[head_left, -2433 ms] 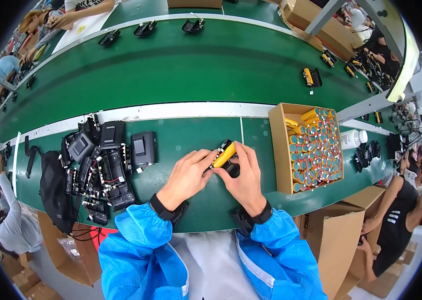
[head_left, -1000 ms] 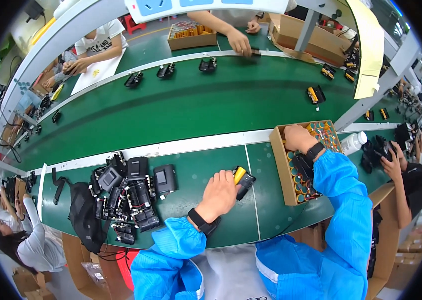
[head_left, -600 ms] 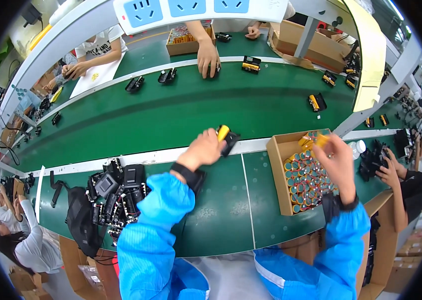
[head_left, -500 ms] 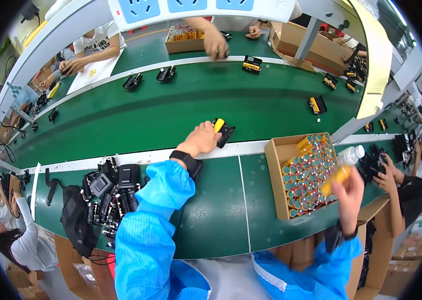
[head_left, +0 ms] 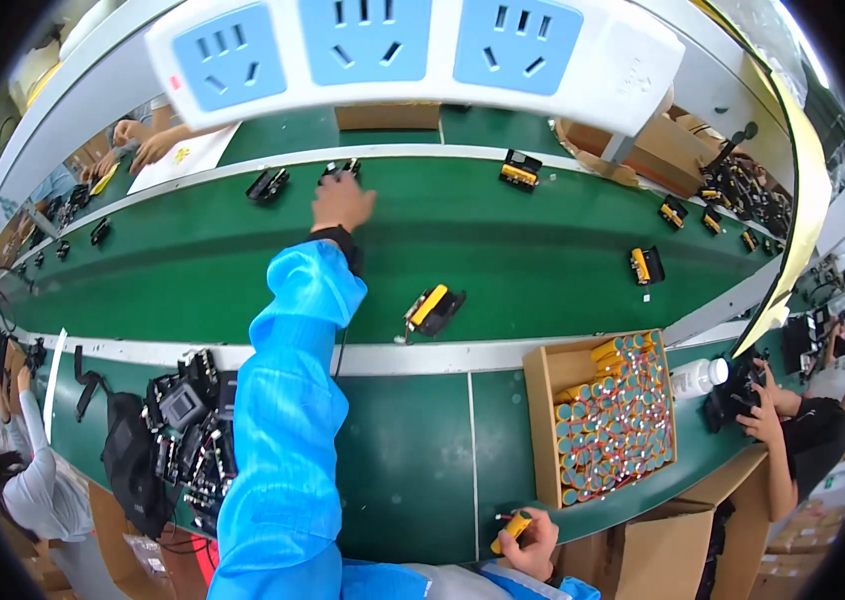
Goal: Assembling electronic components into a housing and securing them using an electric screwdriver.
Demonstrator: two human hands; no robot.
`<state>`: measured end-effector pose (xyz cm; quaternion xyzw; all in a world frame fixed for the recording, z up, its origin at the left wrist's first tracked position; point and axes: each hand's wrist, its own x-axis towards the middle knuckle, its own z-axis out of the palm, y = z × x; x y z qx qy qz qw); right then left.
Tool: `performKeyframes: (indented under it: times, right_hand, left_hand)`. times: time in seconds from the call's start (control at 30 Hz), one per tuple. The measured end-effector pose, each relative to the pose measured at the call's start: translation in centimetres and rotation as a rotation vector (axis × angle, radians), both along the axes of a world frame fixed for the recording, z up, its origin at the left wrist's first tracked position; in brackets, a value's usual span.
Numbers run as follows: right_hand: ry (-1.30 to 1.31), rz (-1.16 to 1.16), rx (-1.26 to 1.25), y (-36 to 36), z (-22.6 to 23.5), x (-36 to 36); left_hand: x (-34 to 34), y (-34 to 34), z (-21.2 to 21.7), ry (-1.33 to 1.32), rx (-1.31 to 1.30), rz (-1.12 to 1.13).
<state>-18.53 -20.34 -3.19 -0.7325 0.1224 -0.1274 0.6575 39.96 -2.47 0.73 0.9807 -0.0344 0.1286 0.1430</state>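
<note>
My left hand (head_left: 343,205) is stretched far across the green conveyor belt (head_left: 503,250), its thumb and fingers apart. Its fingertips are at a small black plastic case (head_left: 341,168); whether they touch it I cannot make out. Close to the front edge of the bench, my right hand (head_left: 537,548) grips a yellow cylindrical battery (head_left: 513,532) with a short lead. A black case with a yellow battery (head_left: 431,305) in it lies open on the belt, nearer to me. To the right, a cardboard box (head_left: 541,430) holds many yellow batteries with red wires.
Black housings (head_left: 188,420) are heaped on the left of the bench. A white bottle (head_left: 698,378) stands beside the battery box. Other cases, such as one with a battery (head_left: 521,172), lie on the belt. A power strip (head_left: 613,70) hangs overhead; a co-worker's hand (head_left: 765,405) is at right.
My left hand has left the near case and reached forward to a far one. My right hand has brought the battery from above the box down to the bench's front edge.
</note>
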Motion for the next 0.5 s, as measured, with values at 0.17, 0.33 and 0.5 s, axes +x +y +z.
performKeyframes:
  times: [0.17, 0.33, 0.5]
  right_hand:
    - [0.061, -0.035, -0.046, -0.5, -0.7, -1.0]
    - [0.059, -0.026, -0.085, -0.4, -0.1, -0.8]
    - [-0.045, -0.031, -0.23, -0.1, 0.3, 1.0]
  left_hand:
    - [3.4, -1.2, -1.7, -0.009, -0.099, 0.14]
    - [5.7, -1.4, -2.5, -0.008, -0.124, 0.21]
    - [4.9, 0.0, -2.4, 0.11, -0.188, 0.191]
